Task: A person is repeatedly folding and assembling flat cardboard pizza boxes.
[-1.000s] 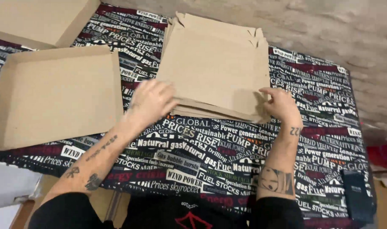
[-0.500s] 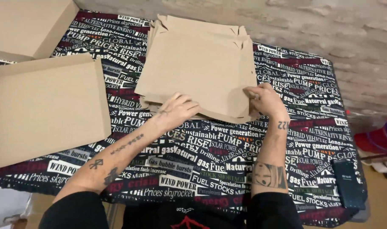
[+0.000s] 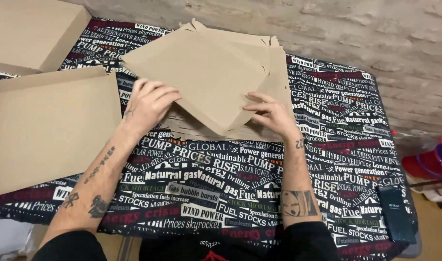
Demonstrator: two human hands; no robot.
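Note:
A stack of flat brown cardboard blanks (image 3: 274,82) lies on the table covered with a printed black cloth (image 3: 221,179). The top cardboard sheet (image 3: 201,72) is turned askew and lifted off the stack. My left hand (image 3: 148,104) grips its near left edge. My right hand (image 3: 271,113) holds its near right edge, fingers curled under the sheet.
A folded, open cardboard box (image 3: 46,125) sits at the left of the table, with another box (image 3: 32,29) behind it. A dark flat device (image 3: 396,212) lies at the cloth's right front corner. A brick wall (image 3: 366,34) runs behind; red plastic items (image 3: 429,166) are on the floor at right.
Both hands have taken the top sheet off the stack, raising and rotating it. The left hand moved from the stack's near edge up onto the sheet's left edge.

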